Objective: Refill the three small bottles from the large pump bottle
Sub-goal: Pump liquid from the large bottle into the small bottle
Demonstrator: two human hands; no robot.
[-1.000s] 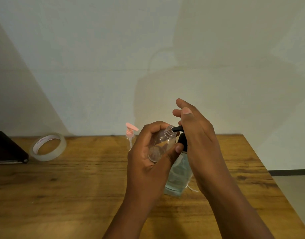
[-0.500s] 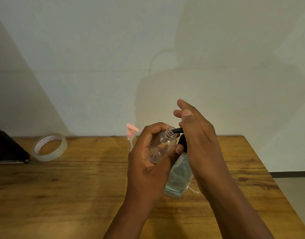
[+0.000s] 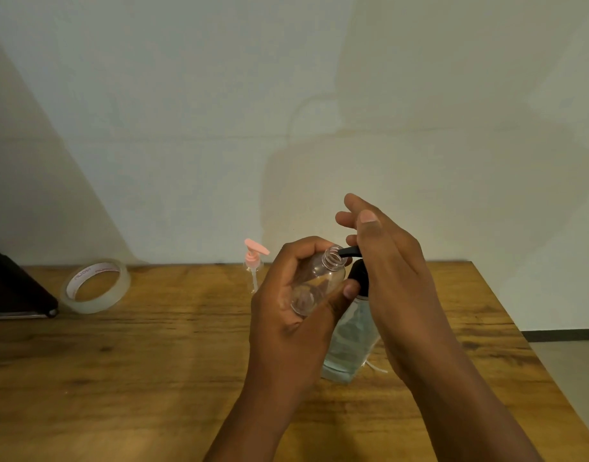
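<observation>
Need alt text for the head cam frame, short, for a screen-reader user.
A person's left hand holds a small clear uncapped bottle tilted, its mouth at the black spout of a large pump bottle, while the right hand rests on the pump head. Behind them on the wooden table stand a pink pump and a tape roll.

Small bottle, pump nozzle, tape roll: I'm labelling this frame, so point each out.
small bottle (image 3: 314, 285): head view, clear body between the left hand's fingers.
pump nozzle (image 3: 349, 251): head view, black spout at the bottle's mouth.
tape roll (image 3: 119, 285): head view, right outer rim.
</observation>
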